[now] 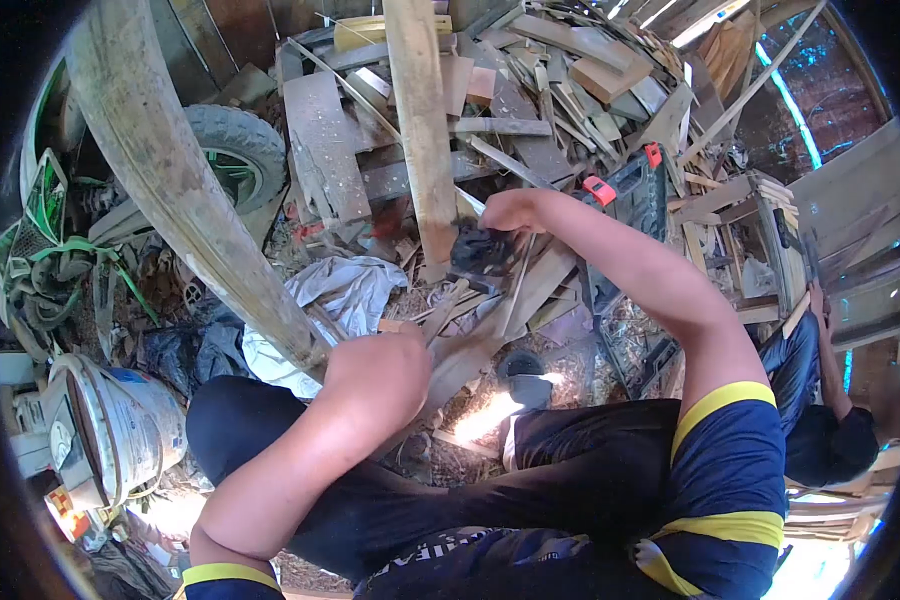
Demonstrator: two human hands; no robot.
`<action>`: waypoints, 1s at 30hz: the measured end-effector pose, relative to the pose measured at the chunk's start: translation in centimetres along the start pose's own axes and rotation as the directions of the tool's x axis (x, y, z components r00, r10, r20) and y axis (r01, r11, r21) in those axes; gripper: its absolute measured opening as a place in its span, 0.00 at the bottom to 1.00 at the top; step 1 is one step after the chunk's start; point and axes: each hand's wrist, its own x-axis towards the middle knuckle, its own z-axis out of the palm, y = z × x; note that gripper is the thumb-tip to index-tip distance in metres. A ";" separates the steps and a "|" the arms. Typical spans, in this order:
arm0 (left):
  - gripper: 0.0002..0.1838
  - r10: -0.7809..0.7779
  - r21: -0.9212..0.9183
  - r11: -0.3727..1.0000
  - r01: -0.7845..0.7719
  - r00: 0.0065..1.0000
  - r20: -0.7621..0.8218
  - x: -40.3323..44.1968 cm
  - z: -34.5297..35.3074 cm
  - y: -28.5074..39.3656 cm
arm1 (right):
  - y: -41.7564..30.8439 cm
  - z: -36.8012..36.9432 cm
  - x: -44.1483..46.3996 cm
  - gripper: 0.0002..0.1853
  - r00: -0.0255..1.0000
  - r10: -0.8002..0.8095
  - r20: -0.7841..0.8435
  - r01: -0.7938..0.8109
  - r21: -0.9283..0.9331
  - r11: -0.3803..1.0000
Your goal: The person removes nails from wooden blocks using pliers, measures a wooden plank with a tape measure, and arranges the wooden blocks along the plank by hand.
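Note:
My left hand [380, 372] is closed in a fist, back of the hand towards me, just above the wood in front of my knees. A short strip of pale wood [398, 327] shows at its knuckles; whether the fingers grip it is hidden. Further forward, my right hand [511, 211] bends down over a dark, blurred black object [480, 248] beside an upright wooden post [422, 130]. Its fingers are mostly hidden. Below it, a long board [545, 280] slants towards my legs. Between the hands lie thin wood pieces [444, 312].
A curved timber [185, 190] leans at the left, near a wheel [235, 160] and a white bucket [135, 425]. Scrap wood [570, 70] is heaped behind. A black case with red latches [635, 205] stands right. Another person [835, 435] is at the far right.

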 end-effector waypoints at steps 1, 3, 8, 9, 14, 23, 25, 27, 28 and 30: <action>0.17 -0.006 0.003 1.000 0.006 1.000 0.010 0.0 -0.3 0.1 | 0.2 -0.2 -0.7 0.19 0.999 0.002 0.034 -0.006 0.129 0.992; 0.17 -0.010 -0.053 0.999 0.009 1.000 -0.016 -0.5 -0.5 0.2 | 1.7 -1.5 -1.4 0.20 0.995 -0.103 0.020 0.100 0.097 0.990; 0.18 -0.084 -0.143 0.987 0.075 0.995 -0.055 -1.3 -1.6 1.4 | 1.7 -7.2 -5.8 0.21 0.935 -0.240 -0.261 0.157 -0.304 0.940; 0.17 -0.106 -0.165 0.982 0.094 0.992 -0.065 -1.1 -1.8 1.6 | 0.9 -8.3 -8.1 0.25 0.886 -0.304 -0.350 0.168 -0.369 0.914; 0.17 -0.137 -0.363 0.931 0.037 0.958 -0.252 0.2 -1.5 1.5 | 1.0 -13.7 -11.7 0.29 0.797 -0.419 -0.435 0.425 -0.088 0.901; 0.15 -0.331 -0.980 0.199 -0.015 0.940 -0.082 2.8 -2.4 2.0 | 1.6 -15.9 -8.6 0.24 0.735 -0.425 -0.529 0.677 0.533 0.508; 0.14 -0.359 -0.986 0.166 0.002 0.931 -0.059 3.1 -2.7 2.2 | 1.3 -16.2 -7.4 0.24 0.740 -0.417 -0.528 0.672 0.594 0.442; 0.14 -0.381 -0.991 0.137 0.004 0.923 -0.049 3.7 -2.6 2.1 | 0.9 -15.9 -7.3 0.23 0.716 -0.441 -0.541 0.697 0.587 0.410; 0.14 -0.388 -0.992 0.127 -0.003 0.920 -0.052 4.2 -2.3 1.9 | 0.5 -15.8 -7.3 0.23 0.703 -0.454 -0.548 0.710 0.584 0.394; 0.14 -0.406 -0.992 0.128 -0.013 0.912 -0.064 4.9 -1.9 1.8 | 0.4 -16.4 -6.0 0.22 0.665 -0.493 -0.561 0.743 0.564 0.361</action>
